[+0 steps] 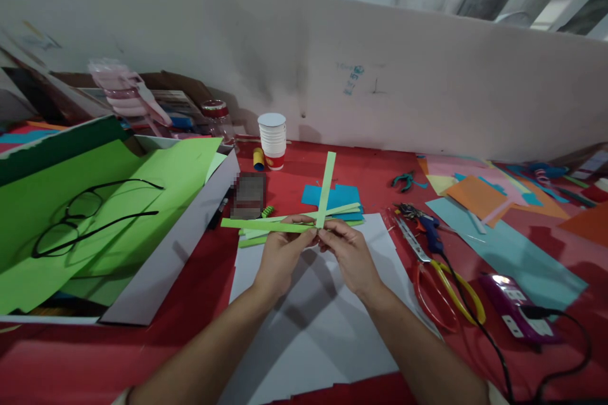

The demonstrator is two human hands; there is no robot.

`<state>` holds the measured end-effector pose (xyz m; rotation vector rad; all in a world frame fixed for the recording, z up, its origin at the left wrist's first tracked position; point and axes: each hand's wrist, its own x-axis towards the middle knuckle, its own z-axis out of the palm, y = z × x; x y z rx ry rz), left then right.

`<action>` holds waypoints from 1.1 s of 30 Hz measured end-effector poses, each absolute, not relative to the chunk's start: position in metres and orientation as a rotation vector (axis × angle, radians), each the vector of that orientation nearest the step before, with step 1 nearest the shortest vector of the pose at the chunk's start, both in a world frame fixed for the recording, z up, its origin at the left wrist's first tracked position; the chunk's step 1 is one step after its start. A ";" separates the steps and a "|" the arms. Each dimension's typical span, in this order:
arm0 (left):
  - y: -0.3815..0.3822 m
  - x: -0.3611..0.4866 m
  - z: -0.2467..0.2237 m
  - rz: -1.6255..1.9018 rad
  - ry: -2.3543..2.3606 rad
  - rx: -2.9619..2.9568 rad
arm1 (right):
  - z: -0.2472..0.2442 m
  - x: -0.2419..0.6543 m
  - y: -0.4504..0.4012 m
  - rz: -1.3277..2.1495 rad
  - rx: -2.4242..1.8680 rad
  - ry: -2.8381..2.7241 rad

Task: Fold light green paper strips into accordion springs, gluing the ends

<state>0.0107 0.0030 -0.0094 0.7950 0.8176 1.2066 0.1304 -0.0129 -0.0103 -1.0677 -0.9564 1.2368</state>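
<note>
My left hand (284, 254) pinches a light green paper strip (266, 225) that points out to the left. Close against it, my right hand (346, 250) pinches another green paper strip (327, 186) standing nearly upright. The two strips meet at a corner between my fingertips, forming an L; whether they are joined there I cannot tell. Beyond my hands lie several loose green strips (349, 208) and blue paper pieces (311, 193). Under my hands is white paper (304, 329) on the red table. A small green folded coil (268, 211) lies just left of the strips.
At left, a box (190, 240) holds green sheets and eyeglasses (71, 221). A paper cup (273, 139) stands at the back. To the right lie scissors (430, 266), a blue glue gun (431, 234), green-handled pliers (403, 181), a purple corded device (520, 310) and coloured paper (508, 247).
</note>
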 end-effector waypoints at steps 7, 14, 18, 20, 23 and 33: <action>0.002 0.014 -0.009 1.195 0.827 0.868 | -0.011 0.130 -0.012 1.231 -1.133 -0.916; 0.001 0.014 -0.008 1.195 0.819 0.830 | -0.009 0.129 -0.013 1.243 -1.133 -0.912; 0.001 0.013 -0.009 1.190 0.729 0.822 | -0.007 0.129 -0.012 1.247 -1.119 -0.891; 0.002 0.012 -0.008 1.181 0.699 0.798 | -0.007 0.130 -0.012 1.234 -1.113 -0.874; 0.003 0.011 -0.008 1.151 0.729 0.727 | -0.007 0.131 -0.012 1.247 -1.105 -0.888; 0.006 0.008 -0.013 1.065 0.700 0.715 | -0.016 0.134 -0.009 1.114 -1.166 -0.963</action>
